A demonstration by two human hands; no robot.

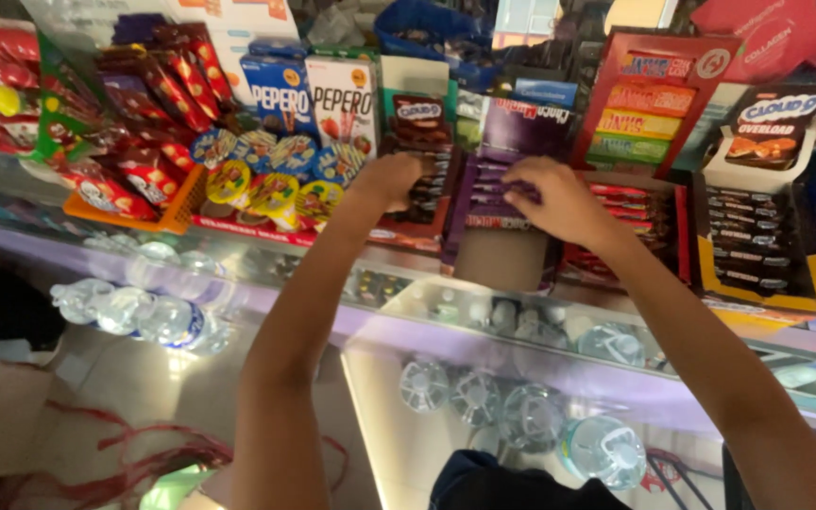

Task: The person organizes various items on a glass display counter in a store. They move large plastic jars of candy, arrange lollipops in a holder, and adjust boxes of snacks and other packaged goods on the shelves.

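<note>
My right hand [559, 200] lies nearer, fingers pressing the purple bars [495, 184] lying crosswise in their box [501, 255]; left hand [391, 179] clenched beside dark bars [424, 194].

Red snack packets [148, 104] crowd the upper left of the frame, above an orange tray [174, 215] and round yellow sweets [271, 194]. At the right edge a yellow-rimmed box [769, 295] holds dark bars. Clear water bottles [148, 316] lie at the lower left, more bottle tops [531, 416] at bottom centre under a glass worktop [408, 316].
</note>
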